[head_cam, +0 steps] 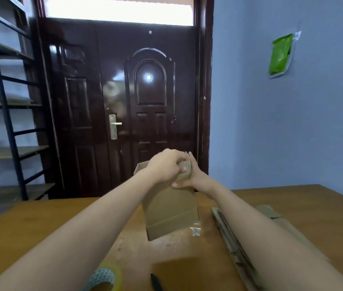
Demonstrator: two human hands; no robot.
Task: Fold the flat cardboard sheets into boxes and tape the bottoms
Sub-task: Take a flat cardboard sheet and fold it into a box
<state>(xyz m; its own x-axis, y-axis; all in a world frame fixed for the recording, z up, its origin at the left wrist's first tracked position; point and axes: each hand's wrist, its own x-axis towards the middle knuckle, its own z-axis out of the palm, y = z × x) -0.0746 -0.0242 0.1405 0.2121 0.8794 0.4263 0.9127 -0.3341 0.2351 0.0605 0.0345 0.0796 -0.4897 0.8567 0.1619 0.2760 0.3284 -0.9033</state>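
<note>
Box point(170, 208): stands upright on the tabletop point(40, 225), mid-frame, directly ahead of you. Its near bottom edge sits on the wood; a strip of clear tape shines at the lower right corner. One top flap sticks up at the far left corner.
Left hand point(166, 164): your hand comes over the box's top edge, fingers curled and grasping the upper cardboard from above.
Right hand point(189, 177): pressed against the box's upper right side; thumb lies flat on the near face, the other fingers reach straight up along the right edge. It grasps the cardboard between thumb and fingers.
Flat sheets point(237, 244): a stack lies on the tabletop just right of the box, running from near the box's right corner toward the near edge; your right forearm passes over it. Not touching the box as far as can be seen.
Tape roll point(105, 276): at the near edge, under your left forearm, well apart from the box.
Pen point(155, 282): dark, at the near edge just right of the roll.
Open room: bare wood to the left of the box out to the left edge, and between the box and the roll.
Tabletop far edge: just behind the box; a dark door point(124, 101) stands beyond it, a shelf rack point(4, 101) at far left.
</note>
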